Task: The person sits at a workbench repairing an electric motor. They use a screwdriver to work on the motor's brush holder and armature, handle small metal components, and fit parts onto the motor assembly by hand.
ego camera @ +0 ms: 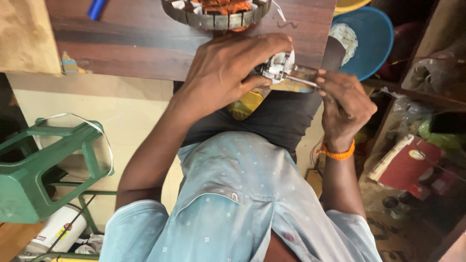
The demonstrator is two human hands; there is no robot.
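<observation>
Head view: left hand (228,73) is clenched around a small white-and-metal part (279,65) at the counter (136,43) edge, right hand (344,106) pinching a thin metal tool (302,80) against it, apparently prying, so steady, careful pressure seems needed next.

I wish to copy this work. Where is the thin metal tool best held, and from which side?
Pinch the thin metal tool at its free right end, coming from the right, as the right hand does. Its other end meets the small white part in the left hand.
</observation>
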